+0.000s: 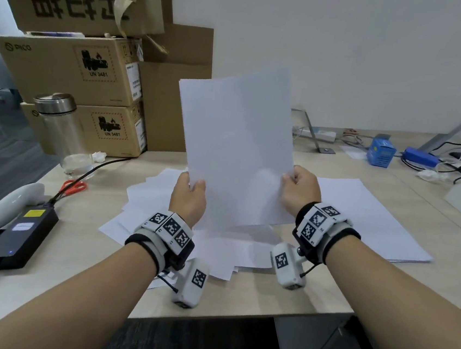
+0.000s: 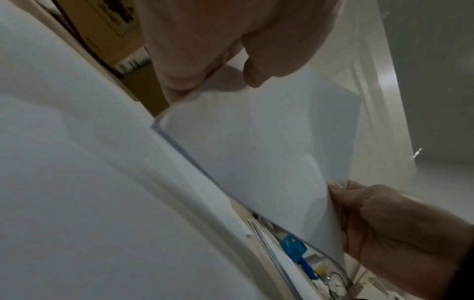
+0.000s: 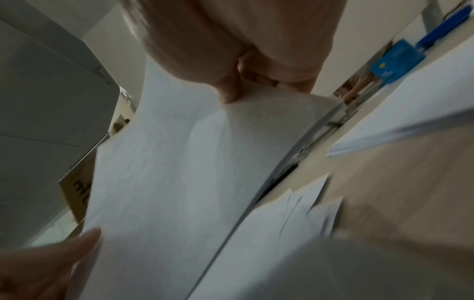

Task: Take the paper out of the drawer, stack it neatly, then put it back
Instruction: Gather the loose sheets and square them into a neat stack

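A thin bundle of white paper sheets (image 1: 235, 146) stands upright above the desk, tilted a little to the left. My left hand (image 1: 190, 195) grips its lower left edge, thumb on the near face. My right hand (image 1: 300, 190) pinches its lower right edge. The wrist views show the same held sheets (image 2: 256, 152) (image 3: 174, 172) from below, with the left hand (image 2: 231, 50) and the right hand (image 3: 238, 60) on their edges. Loose sheets (image 1: 161, 224) lie scattered on the desk beneath. A flatter pile of paper (image 1: 375, 223) lies to the right. No drawer is in view.
Stacked cardboard boxes (image 1: 71, 78) fill the back left. A glass bottle (image 1: 63, 134), red scissors (image 1: 73, 186) and a black power brick (image 1: 23, 235) sit at the left. A blue box (image 1: 381, 153) and cables (image 1: 438, 165) lie at the back right. The desk edge (image 1: 237, 314) runs below my wrists.
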